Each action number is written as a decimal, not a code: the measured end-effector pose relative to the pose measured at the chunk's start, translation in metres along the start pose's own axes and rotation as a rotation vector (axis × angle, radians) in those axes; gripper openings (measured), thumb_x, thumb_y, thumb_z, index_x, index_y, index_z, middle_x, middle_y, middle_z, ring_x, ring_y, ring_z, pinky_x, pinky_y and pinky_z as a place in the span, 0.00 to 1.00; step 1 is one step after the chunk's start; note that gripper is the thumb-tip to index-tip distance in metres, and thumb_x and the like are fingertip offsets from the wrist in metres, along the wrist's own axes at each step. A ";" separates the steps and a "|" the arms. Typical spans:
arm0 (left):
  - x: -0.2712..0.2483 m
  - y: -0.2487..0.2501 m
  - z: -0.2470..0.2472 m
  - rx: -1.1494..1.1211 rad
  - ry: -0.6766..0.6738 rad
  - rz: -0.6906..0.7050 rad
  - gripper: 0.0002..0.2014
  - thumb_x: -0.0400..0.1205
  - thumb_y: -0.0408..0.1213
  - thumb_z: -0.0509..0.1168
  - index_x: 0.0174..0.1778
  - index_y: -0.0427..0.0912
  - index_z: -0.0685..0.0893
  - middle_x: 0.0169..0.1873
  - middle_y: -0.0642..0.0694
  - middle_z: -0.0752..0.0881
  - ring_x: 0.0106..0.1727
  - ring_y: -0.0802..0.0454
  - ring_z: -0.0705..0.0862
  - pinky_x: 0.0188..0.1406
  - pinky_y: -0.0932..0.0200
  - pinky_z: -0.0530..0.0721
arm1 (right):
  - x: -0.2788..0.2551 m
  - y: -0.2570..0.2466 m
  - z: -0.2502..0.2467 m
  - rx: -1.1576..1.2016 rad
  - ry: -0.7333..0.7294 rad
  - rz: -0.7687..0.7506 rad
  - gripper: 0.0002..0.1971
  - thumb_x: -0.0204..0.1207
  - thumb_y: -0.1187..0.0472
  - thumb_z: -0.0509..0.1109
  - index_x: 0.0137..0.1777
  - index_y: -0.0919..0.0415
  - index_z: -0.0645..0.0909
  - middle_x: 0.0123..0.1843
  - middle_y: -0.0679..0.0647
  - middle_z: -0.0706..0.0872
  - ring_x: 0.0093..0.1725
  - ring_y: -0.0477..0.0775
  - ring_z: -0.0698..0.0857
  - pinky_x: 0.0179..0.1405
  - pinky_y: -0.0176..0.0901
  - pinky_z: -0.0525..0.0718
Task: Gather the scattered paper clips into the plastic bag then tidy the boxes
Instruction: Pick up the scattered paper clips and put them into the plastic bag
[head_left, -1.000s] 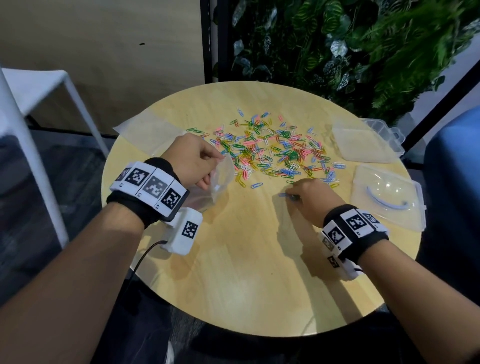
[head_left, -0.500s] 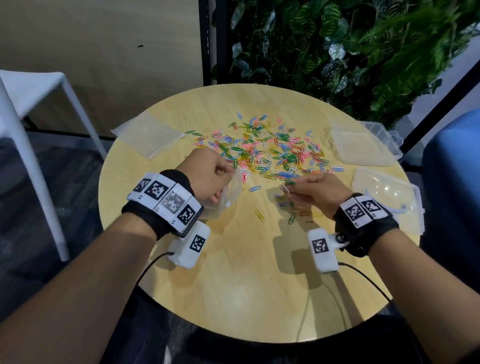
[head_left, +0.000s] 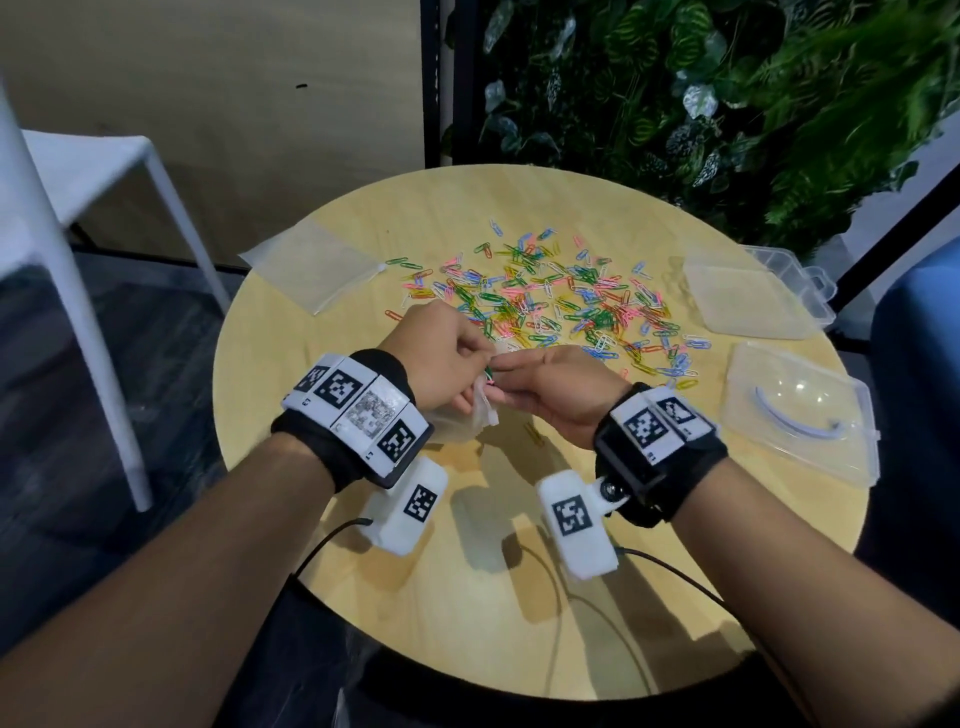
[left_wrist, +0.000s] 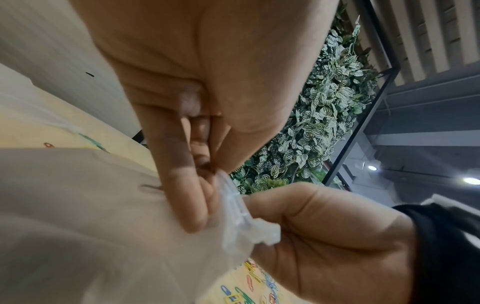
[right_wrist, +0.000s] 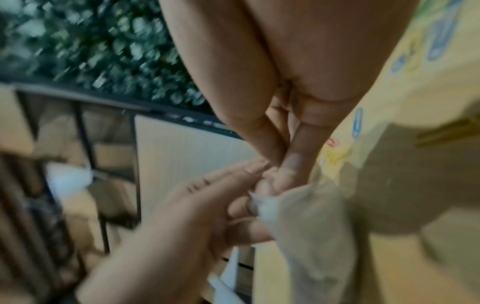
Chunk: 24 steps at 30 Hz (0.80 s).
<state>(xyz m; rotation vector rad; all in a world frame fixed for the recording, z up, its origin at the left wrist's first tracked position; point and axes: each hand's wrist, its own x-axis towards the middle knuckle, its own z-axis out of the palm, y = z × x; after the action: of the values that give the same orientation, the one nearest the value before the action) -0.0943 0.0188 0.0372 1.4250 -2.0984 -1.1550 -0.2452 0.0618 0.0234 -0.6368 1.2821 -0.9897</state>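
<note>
Clear plastic bag (head_left: 480, 410) pinched at its mouth by the left hand (head_left: 441, 358), thumb and curled fingers (left_wrist: 179, 185) closed on the rim, held just above the round wooden table (head_left: 467, 597). Right hand (head_left: 561, 389) brought up against that mouth, fingertips (right_wrist: 283, 164) bunched tight together at the opening; whether any clips sat between them could not be told for certain. Coloured paper clips (head_left: 561, 301) spread across the far middle of the tabletop, a few stray ones near the hands. Two clear plastic boxes (head_left: 800, 410) lying at the right edge. Second flat bag (head_left: 311, 265) lying far left.
</note>
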 end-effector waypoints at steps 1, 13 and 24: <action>-0.001 0.001 0.000 -0.004 0.002 0.002 0.09 0.85 0.30 0.64 0.52 0.37 0.90 0.33 0.43 0.91 0.29 0.48 0.92 0.30 0.61 0.90 | 0.000 0.001 0.001 -0.188 0.016 -0.082 0.06 0.74 0.78 0.69 0.43 0.70 0.87 0.42 0.65 0.89 0.33 0.52 0.90 0.39 0.38 0.91; -0.003 -0.010 -0.018 -0.047 0.031 -0.014 0.10 0.85 0.28 0.63 0.57 0.35 0.89 0.28 0.42 0.88 0.30 0.44 0.91 0.32 0.56 0.92 | -0.008 -0.026 -0.035 -0.493 0.070 -0.271 0.08 0.73 0.71 0.74 0.52 0.64 0.88 0.43 0.62 0.90 0.43 0.59 0.88 0.43 0.44 0.91; -0.003 -0.014 -0.029 -0.036 0.036 -0.024 0.10 0.85 0.26 0.63 0.54 0.34 0.89 0.35 0.31 0.91 0.21 0.56 0.87 0.24 0.65 0.87 | -0.008 -0.002 -0.122 -1.522 0.384 0.209 0.55 0.49 0.19 0.66 0.68 0.60 0.75 0.64 0.61 0.82 0.62 0.62 0.81 0.58 0.49 0.82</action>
<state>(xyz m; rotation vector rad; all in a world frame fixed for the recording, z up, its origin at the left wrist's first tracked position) -0.0656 0.0065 0.0441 1.4477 -2.0313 -1.1619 -0.3635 0.0834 0.0029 -1.4203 2.3154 0.2559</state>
